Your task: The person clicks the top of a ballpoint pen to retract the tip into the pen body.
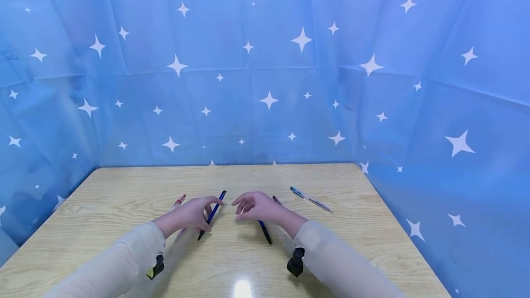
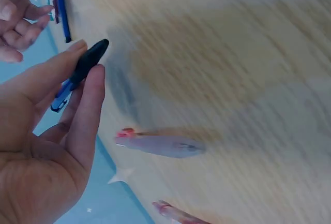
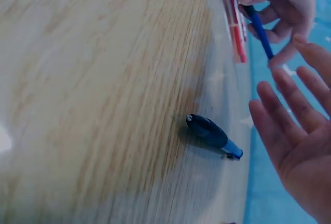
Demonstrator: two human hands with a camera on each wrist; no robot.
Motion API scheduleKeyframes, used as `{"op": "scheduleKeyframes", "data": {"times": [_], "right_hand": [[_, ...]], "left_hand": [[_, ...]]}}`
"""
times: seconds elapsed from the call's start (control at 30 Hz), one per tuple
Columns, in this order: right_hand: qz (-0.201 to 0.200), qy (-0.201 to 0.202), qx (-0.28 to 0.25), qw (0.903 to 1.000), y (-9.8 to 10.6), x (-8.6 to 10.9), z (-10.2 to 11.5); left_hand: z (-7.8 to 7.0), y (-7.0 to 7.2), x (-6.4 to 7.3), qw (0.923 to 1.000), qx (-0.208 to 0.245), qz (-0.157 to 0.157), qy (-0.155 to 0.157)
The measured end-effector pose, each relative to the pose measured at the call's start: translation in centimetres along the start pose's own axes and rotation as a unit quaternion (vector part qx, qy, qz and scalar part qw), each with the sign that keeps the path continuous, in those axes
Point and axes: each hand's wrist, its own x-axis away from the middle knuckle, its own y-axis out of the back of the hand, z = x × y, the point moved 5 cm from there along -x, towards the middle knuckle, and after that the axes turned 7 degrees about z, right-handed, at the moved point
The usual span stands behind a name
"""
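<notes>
My left hand (image 1: 189,214) pinches a blue pen with a black grip (image 2: 89,61) between thumb and fingers, above the table. Seen from the head, that pen slants, its black end toward me. My right hand (image 1: 260,208) has its fingers apart and loosely bent, with nothing in them. Below it a second blue pen (image 3: 209,133) lies on the table, partly hidden by the hand in the head view. Under the left hand lie a clear pen with a red end (image 2: 160,145) and another reddish pen (image 2: 178,213).
A clear pen with a teal end (image 1: 310,199) lies on the wooden table (image 1: 352,252) to the right. The tip of a dark purplish pen (image 1: 276,200) shows behind my right hand. A blue star-patterned curtain (image 1: 223,118) stands around the table's back and sides.
</notes>
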Motion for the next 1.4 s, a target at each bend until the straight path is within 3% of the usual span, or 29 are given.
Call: {"op": "scheduleKeyframes", "data": {"times": [0.13,0.33,0.7,1.03,1.3,1.4], "right_hand": [[0.005,-0.001,0.009,0.9999,-0.4,0.1,0.0],[0.007,-0.005,0.024,0.9997,-0.6,0.8,0.2],[0.004,0.002,0.040,0.9992,0.5,2.1,0.4],[-0.001,0.014,-0.012,0.9998,3.2,3.8,-0.3],[-0.008,-0.001,-0.031,0.9995,4.3,4.1,-1.6],[-0.003,-0.014,-0.041,0.9991,4.0,4.0,-2.5]], "left_hand": [[0.9,-0.3,0.1,0.9997,-0.009,0.008,0.022],[1.3,-0.2,0.4,0.9990,-0.033,0.014,0.025],[0.9,-0.2,0.8,0.9986,-0.010,0.035,0.040],[0.8,0.4,1.0,0.9993,-0.006,0.032,0.016],[-1.4,1.3,1.2,0.9999,-0.010,0.003,0.011],[-2.3,1.1,1.2,0.9999,-0.013,-0.001,-0.006]]}}
